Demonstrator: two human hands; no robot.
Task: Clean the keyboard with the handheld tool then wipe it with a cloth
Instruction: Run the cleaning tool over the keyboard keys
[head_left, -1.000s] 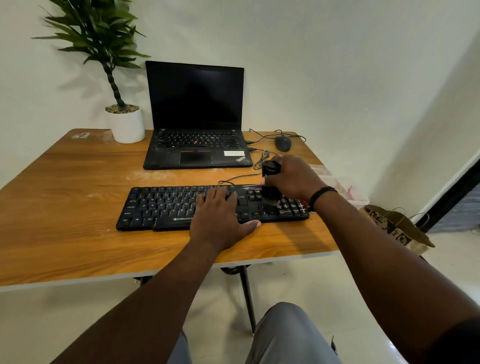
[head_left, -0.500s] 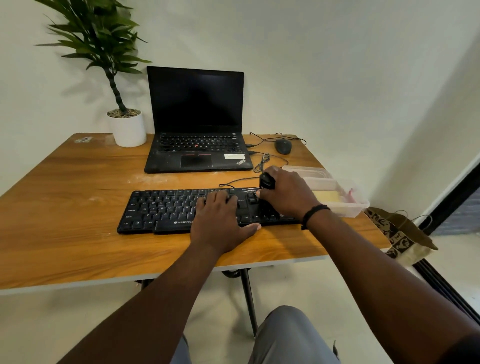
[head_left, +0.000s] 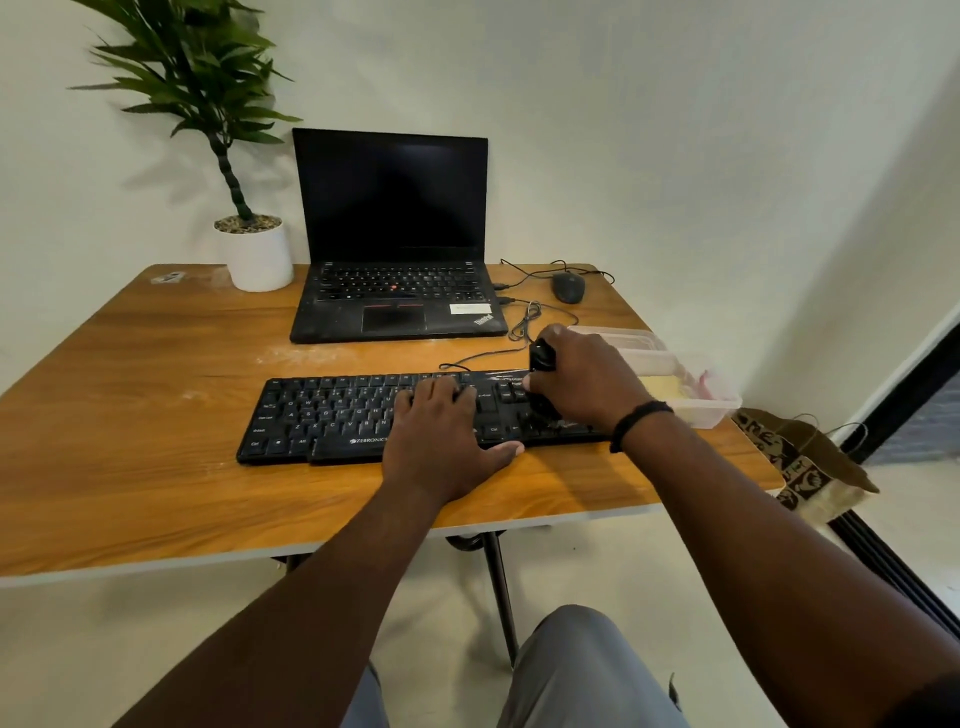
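Right now the right hand (head_left: 584, 384) grips the tool (head_left: 542, 358), its tip down on the right end of the keyboard (head_left: 332, 415), which lies near the front of the table (head_left: 130, 467). The left hand (head_left: 441, 441) presses flat, fingers straight, on the middle keys. Likely risks: hard strokes could pop a keycap, or the keyboard could skid if that bracing hand lifts.

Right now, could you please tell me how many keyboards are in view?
2. The black external keyboard lies near the table's front edge under both hands; the second is built into the open laptop behind it. None seems hidden.
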